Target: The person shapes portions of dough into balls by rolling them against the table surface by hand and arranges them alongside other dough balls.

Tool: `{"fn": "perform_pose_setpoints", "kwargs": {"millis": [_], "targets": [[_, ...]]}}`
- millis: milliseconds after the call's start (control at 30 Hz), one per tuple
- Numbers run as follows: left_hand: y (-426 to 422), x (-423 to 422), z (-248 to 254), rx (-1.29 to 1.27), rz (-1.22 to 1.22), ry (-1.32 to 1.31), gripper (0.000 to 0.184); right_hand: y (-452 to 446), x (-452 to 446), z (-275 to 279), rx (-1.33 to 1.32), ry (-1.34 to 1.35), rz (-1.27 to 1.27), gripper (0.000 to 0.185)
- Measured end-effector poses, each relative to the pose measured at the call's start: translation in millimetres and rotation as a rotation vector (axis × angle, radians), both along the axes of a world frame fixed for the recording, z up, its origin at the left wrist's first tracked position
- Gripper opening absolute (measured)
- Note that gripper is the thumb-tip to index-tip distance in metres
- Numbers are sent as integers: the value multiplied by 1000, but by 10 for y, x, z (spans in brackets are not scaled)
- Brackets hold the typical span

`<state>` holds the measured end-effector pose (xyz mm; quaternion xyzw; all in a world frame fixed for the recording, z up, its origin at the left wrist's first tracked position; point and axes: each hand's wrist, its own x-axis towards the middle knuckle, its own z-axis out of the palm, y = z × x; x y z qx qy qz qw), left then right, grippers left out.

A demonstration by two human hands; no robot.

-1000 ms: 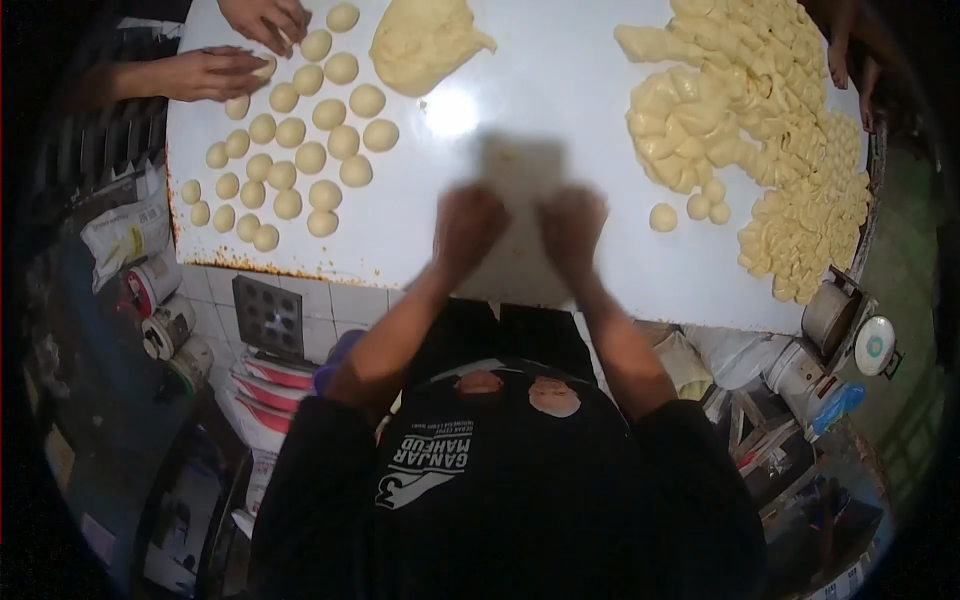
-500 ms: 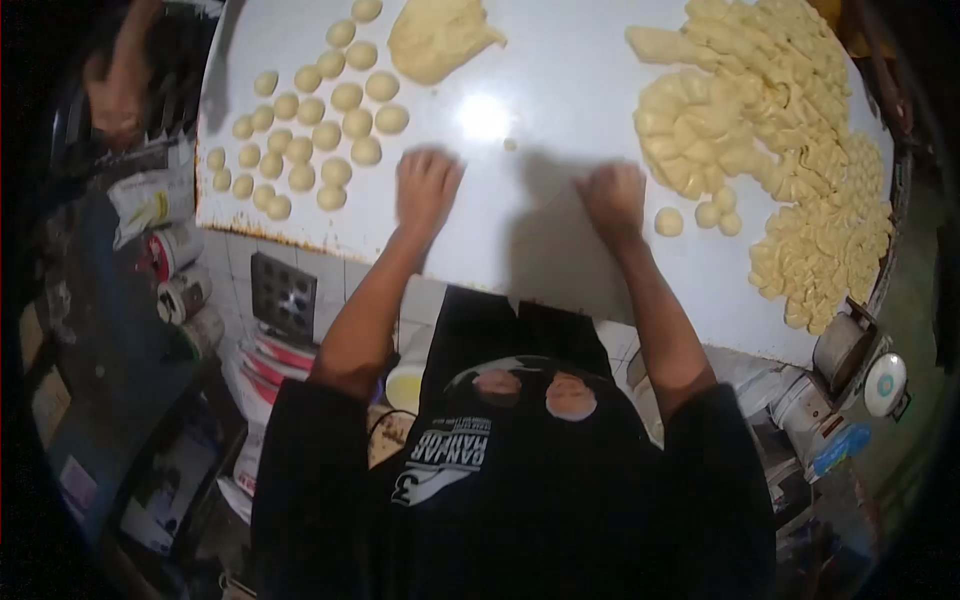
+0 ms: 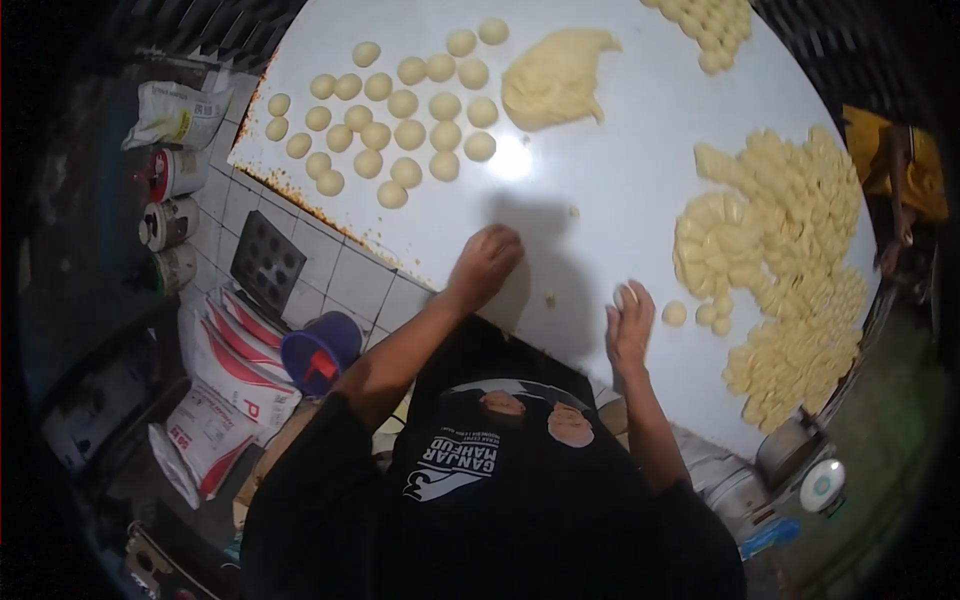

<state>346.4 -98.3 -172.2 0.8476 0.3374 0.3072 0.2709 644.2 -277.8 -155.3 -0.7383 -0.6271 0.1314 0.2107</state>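
Note:
My left hand [image 3: 487, 266] is over the white table [image 3: 640, 170] near its front edge, fingers curled together; what they hold, if anything, is hidden. Farther right, my right hand [image 3: 630, 325] has its fingers curved round a small pale dough ball [image 3: 626, 296]. Just right of it sits a loose dough ball [image 3: 674, 314], with several smaller ones clustered beside that. Two small dough scraps [image 3: 549, 299] lie between and beyond my hands. A large dough lump [image 3: 555, 80] rests at the table's far side, and several round dough balls [image 3: 409, 134] are spread to its left.
A big mass of shaped dough pieces [image 3: 800, 220] covers the table's right side, with more dough balls [image 3: 710, 30] at the far right. Below the left edge are a dark moulded pan [image 3: 268, 260], a purple bucket [image 3: 320, 350] and sacks [image 3: 215, 400]. Another person's arm [image 3: 898, 200] shows at right.
The view has swung, shifting the table contents. My right hand has gone from a fist to curving round a small dough ball. The other person's hands at the left are out of view.

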Motion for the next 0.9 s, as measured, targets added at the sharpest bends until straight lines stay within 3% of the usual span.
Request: {"fn": "perform_pose_setpoints", "kwargs": {"millis": [67,133,200,267,333,367,433,467,533,600,633,700,733,767,833,900], "targets": [[294,-191,100,-1,15,88,20,323,125,131,-102,-14,-15,50],[328,-182,83,-31,21,173,21,1348,17,686,-467,200,-79,59],[365,-9,17,-75,86,186,22,2506,-304,1064,-259,126,163,62],[252,-233,84,-48,51,160,26,3640,-825,1386,-76,336,111,62],[451,-600,146,-194,-197,85,28,4803,-1442,1000,258,508,123,54],[607,-623,253,-247,-122,65,29,5041,-1465,792,254,512,119,54],[1248,-574,622,-180,111,-61,33,5265,-1508,403,445,-115,134,46],[1643,-541,691,-212,245,-165,37,5201,-1500,525,447,-120,136,46],[2400,-596,964,-336,499,-132,55,4570,-1436,1023,240,318,133,41],[3177,-627,713,3,589,-168,67,3861,-1311,1163,74,418,148,37],[3254,-614,641,13,575,-165,67,3491,-1267,1201,61,387,158,36],[3271,-522,544,306,698,373,73,2673,-1193,1273,41,317,137,36],[3090,-303,745,346,663,326,73,2330,-1127,1256,49,268,102,37],[2709,-53,956,378,601,273,73,1951,-1075,1181,-1,383,-4,35],[1815,314,922,75,217,-73,70,928,-966,1079,-124,475,-180,29],[865,761,871,-435,11,-99,57,215,-785,985,-62,416,-234,20]]}}
